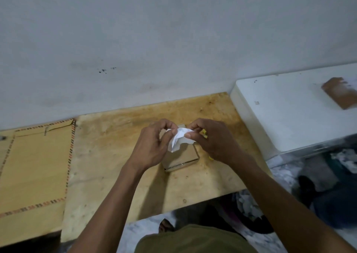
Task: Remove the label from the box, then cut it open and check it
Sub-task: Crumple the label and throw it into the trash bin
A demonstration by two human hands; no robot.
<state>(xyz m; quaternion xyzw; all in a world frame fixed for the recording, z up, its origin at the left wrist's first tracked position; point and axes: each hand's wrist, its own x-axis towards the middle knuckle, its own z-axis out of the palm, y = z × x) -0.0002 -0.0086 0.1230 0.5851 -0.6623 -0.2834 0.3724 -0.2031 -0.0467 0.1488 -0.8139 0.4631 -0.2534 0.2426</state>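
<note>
A small brown cardboard box (183, 159) lies flat on the wooden table (119, 156), with clear tape shining along its near edge. Both my hands hover just above it. A crumpled white label (179, 139) is pinched between my left hand (152, 146) and my right hand (212, 139), fingertips of both closed on the paper. Something yellow (204, 132) peeks out behind my right hand's fingers, and another yellow bit shows below that hand; what it is I cannot tell. My hands hide the box's far part.
A flattened cardboard sheet (32, 167) with dashed red-and-black edging covers the table's left side. A white appliance top (293, 113) stands to the right, carrying a brown cardboard piece (340, 92). A wall rises right behind the table. Crumpled paper and clutter lie on the floor at the right.
</note>
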